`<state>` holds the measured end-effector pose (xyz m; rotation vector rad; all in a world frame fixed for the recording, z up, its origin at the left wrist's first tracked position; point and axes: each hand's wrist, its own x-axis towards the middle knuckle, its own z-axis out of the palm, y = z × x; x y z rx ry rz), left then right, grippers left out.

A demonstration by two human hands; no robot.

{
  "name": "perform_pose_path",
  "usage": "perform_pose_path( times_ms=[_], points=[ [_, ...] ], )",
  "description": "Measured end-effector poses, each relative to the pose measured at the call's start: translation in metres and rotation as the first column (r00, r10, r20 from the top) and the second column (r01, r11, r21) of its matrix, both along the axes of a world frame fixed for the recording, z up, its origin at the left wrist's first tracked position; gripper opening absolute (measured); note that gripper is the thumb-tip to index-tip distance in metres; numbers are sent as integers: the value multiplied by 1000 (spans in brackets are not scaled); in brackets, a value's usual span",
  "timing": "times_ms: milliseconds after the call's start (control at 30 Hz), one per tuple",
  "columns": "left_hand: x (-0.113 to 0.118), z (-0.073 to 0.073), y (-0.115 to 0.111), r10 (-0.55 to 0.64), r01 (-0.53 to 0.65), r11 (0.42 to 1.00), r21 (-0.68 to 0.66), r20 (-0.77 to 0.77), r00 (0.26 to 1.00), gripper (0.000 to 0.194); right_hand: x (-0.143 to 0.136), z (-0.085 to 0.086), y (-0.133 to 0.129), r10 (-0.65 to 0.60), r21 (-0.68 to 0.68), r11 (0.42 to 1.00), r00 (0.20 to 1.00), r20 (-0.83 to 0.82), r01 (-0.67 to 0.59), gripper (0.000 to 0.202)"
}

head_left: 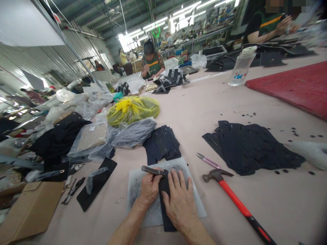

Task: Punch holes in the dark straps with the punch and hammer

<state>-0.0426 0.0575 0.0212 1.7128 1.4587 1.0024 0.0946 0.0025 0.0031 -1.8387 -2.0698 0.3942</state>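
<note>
On a scuffed white board [135, 204] lies a narrow dark strip [167, 217], running lengthwise away from me. My left hand [149, 188] is closed around a metal punch [152, 170], which slants with its lower end at the far end of the strip. Flat beside it, my right hand [180, 197] rests on the strip and the board, fingers spread. A claw hammer [235, 199] with a red and black handle lies to the right of the board. Near its head are small pink-handled snips [208, 160].
Stacked dark pieces [163, 143] lie beyond the board, and a larger pile [250, 146] at the right. Further out are a yellow bag [134, 109], a clear bottle [242, 68] and a red board [293, 85]. Pliers [73, 191] and a carton [33, 211] are left. A co-worker [153, 63] sits opposite.
</note>
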Motion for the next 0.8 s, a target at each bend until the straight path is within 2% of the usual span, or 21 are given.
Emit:
perform_pose_path(
  times_ms=[367, 567, 667, 733, 800],
  points=[
    [9, -9, 3, 2, 10, 996, 94, -127, 992, 18, 0, -1, 0, 10, -9, 1000, 1000, 5, -10, 63],
    [10, -14, 2, 11, 11, 989, 149, -147, 989, 20, 3, -2, -3, 31, 82, 996, 997, -74, -25, 57],
    [9, -20, 1, 20, 16, 980, 199, -179, 984, 20, 27, 1, -7, 72, 231, 973, 976, -205, -23, 44],
    [8, -22, 1, 20, 25, 976, 216, -203, 979, 19, 60, 4, -11, 39, 334, 941, 967, -250, 49, 40],
    [7, -23, 2, 17, 31, 976, 217, -219, 976, 18, 103, 6, -19, -54, 377, 917, 976, -211, 132, 40]
  ],
)
